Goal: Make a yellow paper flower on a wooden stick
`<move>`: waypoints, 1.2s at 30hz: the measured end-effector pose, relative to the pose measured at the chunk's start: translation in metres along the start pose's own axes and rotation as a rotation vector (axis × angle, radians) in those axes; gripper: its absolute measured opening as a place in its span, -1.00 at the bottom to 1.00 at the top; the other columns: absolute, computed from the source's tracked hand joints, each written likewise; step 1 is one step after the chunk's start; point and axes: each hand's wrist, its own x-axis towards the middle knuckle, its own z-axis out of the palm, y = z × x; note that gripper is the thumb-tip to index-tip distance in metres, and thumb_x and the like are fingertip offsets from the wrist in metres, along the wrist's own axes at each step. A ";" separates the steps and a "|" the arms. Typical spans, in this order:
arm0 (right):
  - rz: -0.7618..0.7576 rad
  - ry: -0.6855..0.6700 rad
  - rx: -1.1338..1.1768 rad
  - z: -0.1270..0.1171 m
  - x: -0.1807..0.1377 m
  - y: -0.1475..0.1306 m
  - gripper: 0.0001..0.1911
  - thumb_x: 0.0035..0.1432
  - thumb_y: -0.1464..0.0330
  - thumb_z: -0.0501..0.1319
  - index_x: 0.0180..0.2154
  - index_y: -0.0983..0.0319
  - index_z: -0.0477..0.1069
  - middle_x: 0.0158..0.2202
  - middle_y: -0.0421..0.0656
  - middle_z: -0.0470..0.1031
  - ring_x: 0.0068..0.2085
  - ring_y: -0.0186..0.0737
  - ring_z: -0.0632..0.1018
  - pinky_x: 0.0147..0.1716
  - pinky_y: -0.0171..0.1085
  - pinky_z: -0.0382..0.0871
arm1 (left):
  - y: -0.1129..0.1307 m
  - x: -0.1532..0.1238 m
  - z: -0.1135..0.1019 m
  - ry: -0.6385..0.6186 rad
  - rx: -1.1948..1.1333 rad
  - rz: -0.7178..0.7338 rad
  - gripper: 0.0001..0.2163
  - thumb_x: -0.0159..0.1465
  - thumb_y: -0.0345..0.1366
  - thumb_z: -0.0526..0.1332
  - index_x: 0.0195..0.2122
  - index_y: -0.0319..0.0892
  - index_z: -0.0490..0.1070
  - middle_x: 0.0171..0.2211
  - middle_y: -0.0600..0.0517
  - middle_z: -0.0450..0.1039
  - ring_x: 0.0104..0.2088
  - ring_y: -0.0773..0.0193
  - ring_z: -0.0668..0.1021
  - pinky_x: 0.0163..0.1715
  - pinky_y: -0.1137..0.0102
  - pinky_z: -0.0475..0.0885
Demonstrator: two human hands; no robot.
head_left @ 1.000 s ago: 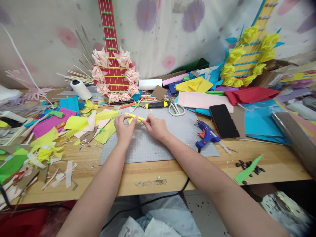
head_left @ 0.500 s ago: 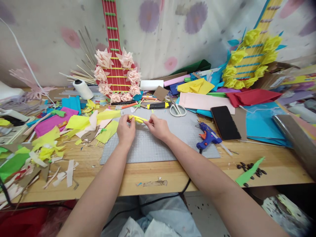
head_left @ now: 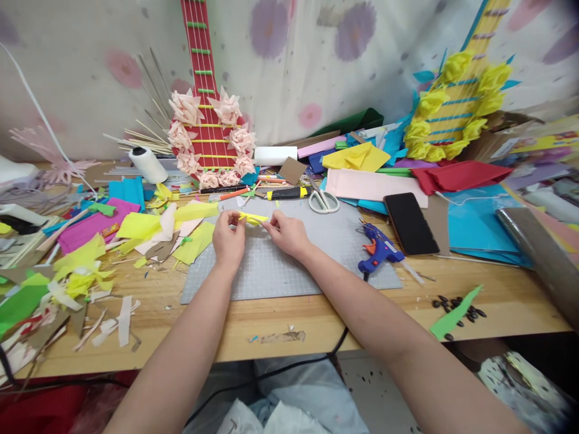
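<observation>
A small strip of yellow crepe paper (head_left: 253, 218) is stretched between my two hands over the grey cutting mat (head_left: 289, 265). My left hand (head_left: 229, 240) pinches its left end, fingers closed. My right hand (head_left: 286, 232) pinches the right end with thumb and forefinger. Both hands hover just above the far part of the mat, close together.
White scissors (head_left: 322, 199), a yellow-black utility knife (head_left: 287, 193), a blue glue gun (head_left: 378, 247) and a black phone (head_left: 409, 221) lie nearby. Paper scraps (head_left: 85, 265) cover the left. A red paper guitar (head_left: 208, 138) and a yellow-flowered one (head_left: 456, 108) lean behind. Seeds (head_left: 456, 304) lie right.
The yellow strip has been gathered tighter between the fingers, and both hands have shifted slightly on the mat. Nothing else on the desk has moved.
</observation>
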 end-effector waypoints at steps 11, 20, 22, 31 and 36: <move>-0.006 0.031 0.049 0.002 -0.001 0.000 -0.70 0.16 0.13 -0.01 -0.32 0.22 0.29 -0.48 -0.22 0.45 -0.50 -0.35 0.36 -0.51 -0.36 -0.02 | -0.006 -0.001 0.005 0.025 0.011 0.089 -0.91 0.10 -0.39 0.10 -0.33 -0.17 0.27 -0.34 0.03 0.36 -0.30 0.33 0.45 -0.32 0.42 0.36; 0.003 0.000 0.152 0.000 0.003 0.008 -0.70 0.16 0.12 -0.02 -0.35 0.20 0.28 -0.52 -0.27 0.39 -0.51 -0.38 0.34 -0.50 -0.37 0.00 | -0.011 -0.001 0.009 0.002 -0.075 0.120 -0.88 0.09 -0.40 0.10 -0.31 -0.16 0.27 -0.30 0.03 0.32 -0.29 0.34 0.46 -0.27 0.39 0.41; -0.010 0.010 0.148 0.001 0.003 0.007 -0.70 0.16 0.12 -0.02 -0.35 0.20 0.28 -0.52 -0.27 0.39 -0.51 -0.38 0.33 -0.50 -0.37 0.00 | -0.011 -0.001 0.009 0.015 -0.071 0.106 -0.89 0.09 -0.38 0.11 -0.33 -0.17 0.28 -0.32 0.04 0.34 -0.30 0.33 0.46 -0.27 0.39 0.40; -0.013 0.042 0.094 0.000 0.003 0.008 -0.67 0.15 0.10 -0.03 -0.36 0.20 0.30 -0.51 -0.24 0.40 -0.51 -0.37 0.33 -0.50 -0.37 -0.01 | -0.014 0.001 0.009 -0.052 -0.015 0.052 -0.94 0.10 -0.32 0.11 -0.40 -0.16 0.32 -0.41 0.06 0.40 -0.36 0.31 0.46 -0.30 0.36 0.39; -0.005 0.033 0.069 0.000 0.004 0.010 -0.68 0.15 0.11 -0.02 -0.37 0.20 0.31 -0.54 -0.25 0.38 -0.52 -0.36 0.32 -0.51 -0.37 -0.02 | -0.014 0.000 0.011 -0.088 -0.046 0.016 -0.94 0.09 -0.31 0.11 -0.41 -0.15 0.29 -0.40 0.05 0.38 -0.37 0.32 0.46 -0.36 0.38 0.41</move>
